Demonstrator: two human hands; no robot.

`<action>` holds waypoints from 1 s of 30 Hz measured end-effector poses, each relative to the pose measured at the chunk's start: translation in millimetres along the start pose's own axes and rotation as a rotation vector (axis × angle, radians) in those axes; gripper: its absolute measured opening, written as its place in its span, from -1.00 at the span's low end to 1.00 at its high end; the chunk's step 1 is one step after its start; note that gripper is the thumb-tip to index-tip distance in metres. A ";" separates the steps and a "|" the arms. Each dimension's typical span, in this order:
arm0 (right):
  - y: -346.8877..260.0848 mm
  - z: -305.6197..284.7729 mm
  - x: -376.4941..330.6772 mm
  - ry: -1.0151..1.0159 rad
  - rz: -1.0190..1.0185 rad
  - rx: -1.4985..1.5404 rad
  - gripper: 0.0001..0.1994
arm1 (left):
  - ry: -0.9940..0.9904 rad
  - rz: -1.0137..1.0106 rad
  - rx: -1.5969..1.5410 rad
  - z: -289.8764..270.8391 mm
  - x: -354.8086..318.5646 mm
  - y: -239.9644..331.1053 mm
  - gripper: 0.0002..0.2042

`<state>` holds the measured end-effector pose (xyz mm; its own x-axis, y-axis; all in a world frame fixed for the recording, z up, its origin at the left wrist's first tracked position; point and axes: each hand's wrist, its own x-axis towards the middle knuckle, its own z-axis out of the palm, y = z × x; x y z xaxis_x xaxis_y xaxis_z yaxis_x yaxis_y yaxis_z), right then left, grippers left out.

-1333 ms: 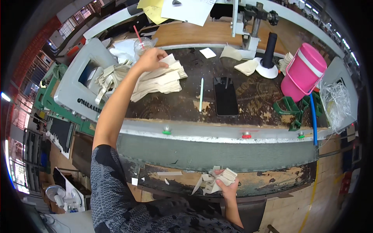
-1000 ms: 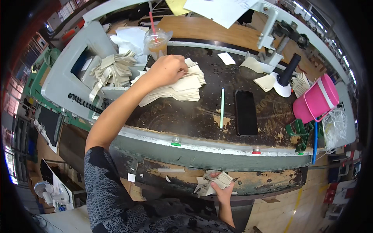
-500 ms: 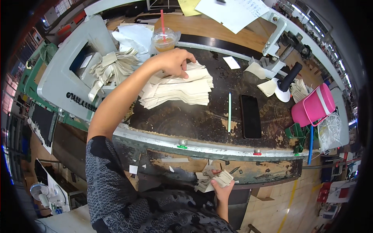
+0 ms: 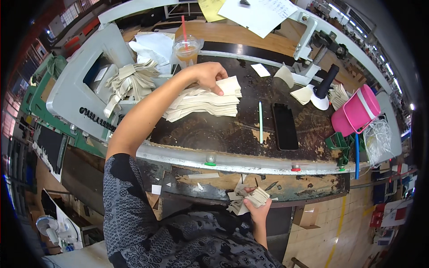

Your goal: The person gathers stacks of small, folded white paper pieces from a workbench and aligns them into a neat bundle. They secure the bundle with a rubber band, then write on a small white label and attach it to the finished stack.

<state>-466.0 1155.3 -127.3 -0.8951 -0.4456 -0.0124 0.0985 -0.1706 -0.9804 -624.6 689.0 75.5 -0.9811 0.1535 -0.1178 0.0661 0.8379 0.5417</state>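
Observation:
A fanned stack of cream cut pieces (image 4: 205, 105), like fabric or thin sheet, lies on the worn dark table. My left hand (image 4: 211, 77) reaches across to its far side, fingers curled and thumb pressed on the top pieces near the right end. How many pieces are between those fingers is hidden. Low in front of my body, below the table edge, my right hand (image 4: 259, 211) grips a small bundle of cream pieces (image 4: 256, 198), its thumb lying across them.
More cream pieces (image 4: 132, 80) are heaped by the grey machine (image 4: 67, 96) at left. A lidded drink cup (image 4: 187, 51) stands behind my left wrist. Toward the right lie a pale green pen (image 4: 261, 123), a black phone (image 4: 285, 127) and a pink bucket (image 4: 355, 110).
My left hand has moved slightly right along the stack, its thumb now on the top pieces by the right end. My right hand still holds its bundle. The whole view has shifted slightly.

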 end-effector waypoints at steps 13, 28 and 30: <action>-20.7 2.0 -9.3 0.025 0.018 0.011 -0.57 | -0.240 -0.199 -0.072 -4.8 14.9 -2.2 -0.41; -18.3 6.0 -4.2 -0.038 0.017 0.039 -0.57 | 0.161 0.001 -0.460 -32.1 -47.0 22.7 -0.57; -17.5 5.5 -3.9 -0.057 0.028 0.053 -0.57 | 0.256 0.014 -0.494 -38.6 -58.0 24.6 -0.59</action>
<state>-461.8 1155.2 -109.0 -0.8655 -0.5001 -0.0270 0.1474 -0.2027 -0.9681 -573.0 680.5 127.8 -0.9977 -0.0211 0.0647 0.0466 0.4818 0.8750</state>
